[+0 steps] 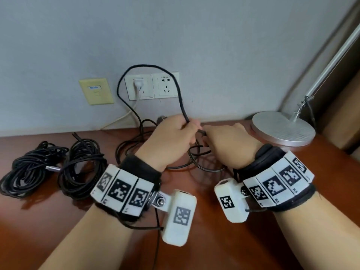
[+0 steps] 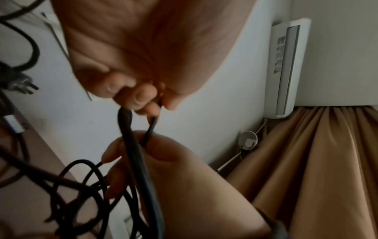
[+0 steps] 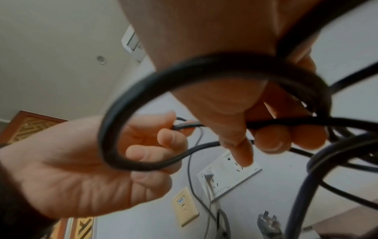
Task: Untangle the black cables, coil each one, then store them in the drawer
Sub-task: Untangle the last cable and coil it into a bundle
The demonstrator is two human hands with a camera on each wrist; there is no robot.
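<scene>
Black rubbery cable (image 1: 176, 84) looped, pinched by both hands; desk (image 1: 214, 240) glossy wood.

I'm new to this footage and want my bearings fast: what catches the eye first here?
Both hands meet mid-desk: the left hand and the right hand each hold the same black cable in a curled grip, its loop arching up in front of the wall sockets. Two coiled black bundles lie on the desk at far left, and a silver lamp base stands at right.
</scene>
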